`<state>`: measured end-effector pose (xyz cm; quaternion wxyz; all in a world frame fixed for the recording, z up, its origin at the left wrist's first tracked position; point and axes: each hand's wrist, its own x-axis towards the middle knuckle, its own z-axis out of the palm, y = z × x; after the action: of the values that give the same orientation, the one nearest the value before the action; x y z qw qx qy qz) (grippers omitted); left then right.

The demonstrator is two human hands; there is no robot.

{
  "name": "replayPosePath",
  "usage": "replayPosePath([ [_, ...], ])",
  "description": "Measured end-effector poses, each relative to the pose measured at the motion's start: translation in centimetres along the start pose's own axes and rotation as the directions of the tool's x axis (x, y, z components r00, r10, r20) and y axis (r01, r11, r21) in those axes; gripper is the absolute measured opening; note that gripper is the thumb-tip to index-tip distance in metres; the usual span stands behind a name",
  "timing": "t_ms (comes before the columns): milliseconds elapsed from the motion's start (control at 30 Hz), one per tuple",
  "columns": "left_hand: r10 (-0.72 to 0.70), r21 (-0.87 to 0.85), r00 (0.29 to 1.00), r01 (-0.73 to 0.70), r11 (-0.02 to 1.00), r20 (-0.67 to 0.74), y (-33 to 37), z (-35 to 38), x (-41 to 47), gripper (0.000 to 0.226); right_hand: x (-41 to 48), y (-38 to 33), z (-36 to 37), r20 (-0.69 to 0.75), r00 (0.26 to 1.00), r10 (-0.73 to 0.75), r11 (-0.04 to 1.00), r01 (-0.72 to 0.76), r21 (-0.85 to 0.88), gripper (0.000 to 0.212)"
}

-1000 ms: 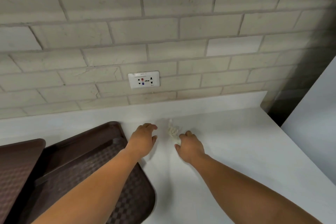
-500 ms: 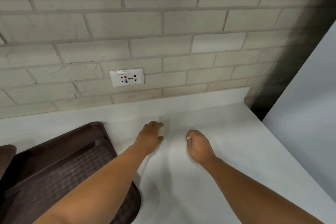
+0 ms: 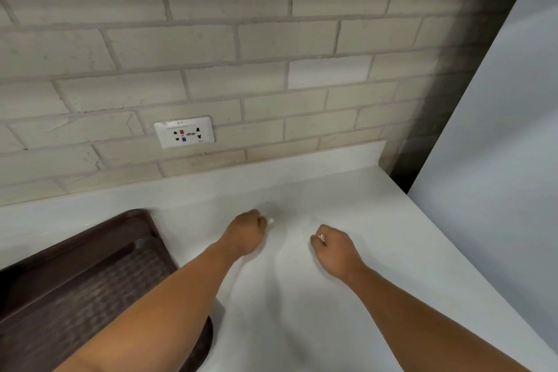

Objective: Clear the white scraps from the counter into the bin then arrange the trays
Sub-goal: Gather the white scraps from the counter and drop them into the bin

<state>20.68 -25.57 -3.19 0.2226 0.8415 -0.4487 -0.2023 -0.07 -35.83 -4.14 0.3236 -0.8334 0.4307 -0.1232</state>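
Both hands are closing into loose fists since a moment ago, the left hand (image 3: 246, 232) now pinching a white scrap (image 3: 269, 220) at its fingertips and the right hand (image 3: 335, 248) curling round another scrap (image 3: 321, 238). Each piece is sitting just above the white worktop (image 3: 392, 251) (no bin is showing anywhere). A brown tray (image 3: 75, 287) is lying left, nearer the left arm, under the brick wall (image 3: 271, 39).
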Motion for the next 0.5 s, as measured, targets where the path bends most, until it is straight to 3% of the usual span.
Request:
replayPosePath([
  [133, -0.061, -0.071, 0.996, 0.056, 0.996, -0.064, 1.9, -1.0, -1.8, 0.053, -1.3, -0.1, -0.4, 0.007, 0.999, -0.046, 0.999, 0.047, -0.028, 0.043],
  [433, -0.100, -0.331, 0.992, 0.120, 0.936, 0.077, 6.5, 0.4, -7.4, 0.005, -6.7, 1.4, -4.1, -0.026, 0.994, -0.109, 0.994, 0.108, -0.029, 0.046],
  [500, -0.050, -0.277, 0.992, 0.081, 0.957, 0.115, 8.1, 1.4, -8.7, 0.022, -8.6, 2.2, -5.5, -0.038, 0.995, -0.097, 0.995, 0.096, -0.031, 0.047],
])
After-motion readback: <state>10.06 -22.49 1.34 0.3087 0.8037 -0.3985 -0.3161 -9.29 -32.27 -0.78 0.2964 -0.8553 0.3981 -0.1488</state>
